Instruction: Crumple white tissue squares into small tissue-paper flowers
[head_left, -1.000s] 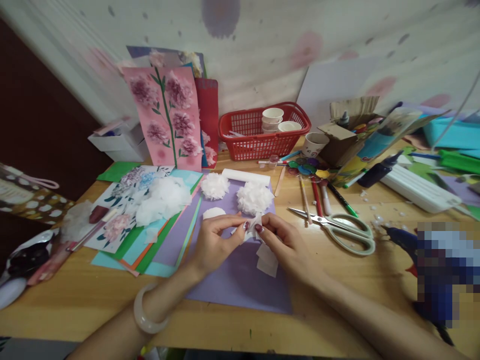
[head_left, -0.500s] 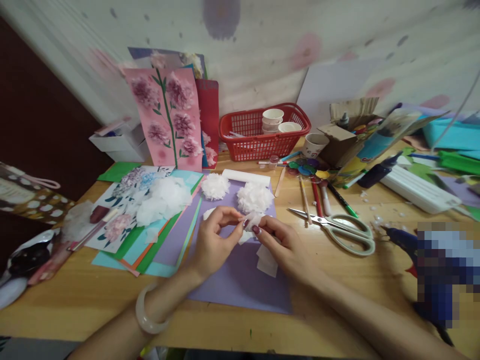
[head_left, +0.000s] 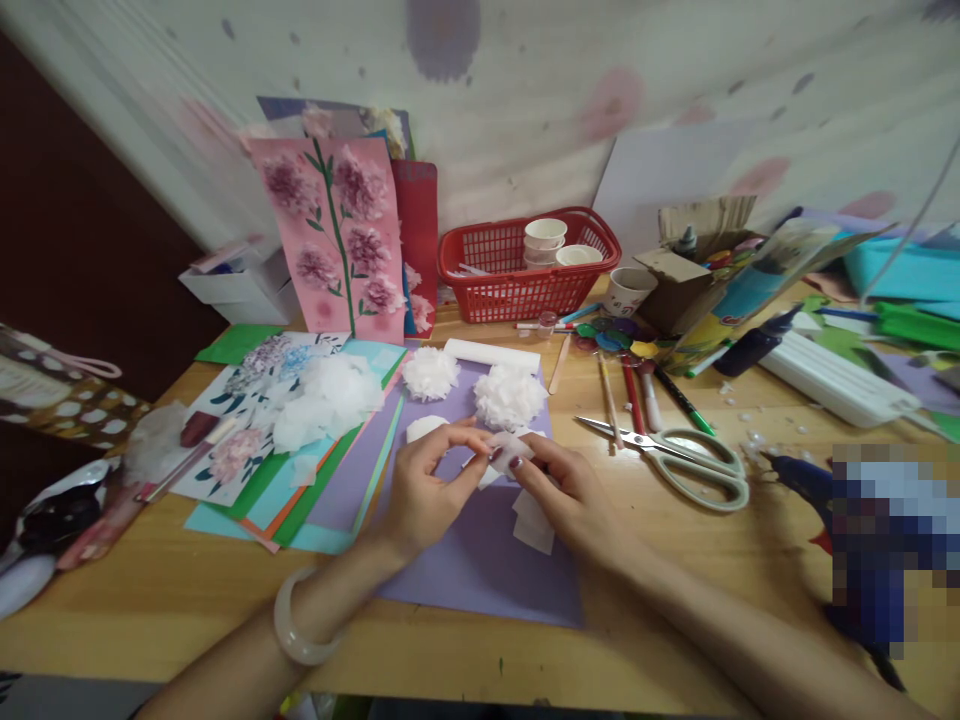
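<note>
Between my hands is a small piece of thin white tissue paper (head_left: 511, 452). My left hand (head_left: 433, 490) pinches its left edge with thumb and fingers. On the other side, my right hand (head_left: 574, 495) pinches it too, dark-painted nails showing. Beneath lies a purple sheet (head_left: 480, 580). Two white ruffled paper flowers, one larger (head_left: 511, 396) and one smaller (head_left: 430, 373), sit on that sheet behind my hands. A white round piece (head_left: 426, 428) is partly hidden by my left hand. Loose tissue squares (head_left: 533, 522) lie beside my right hand.
Scissors (head_left: 675, 462), brushes and pens lie to the right, with a partly pixelated blue glue gun (head_left: 806, 482) farther out. Left are coloured sheets (head_left: 341, 515) and a tissue pile (head_left: 330, 395). A red basket (head_left: 517, 295) and a pink flower picture (head_left: 330, 250) stand behind.
The tissue piece between my fingers now looks flatter and more spread out. Both hands stay in nearly the same place, with only slight finger movement.
</note>
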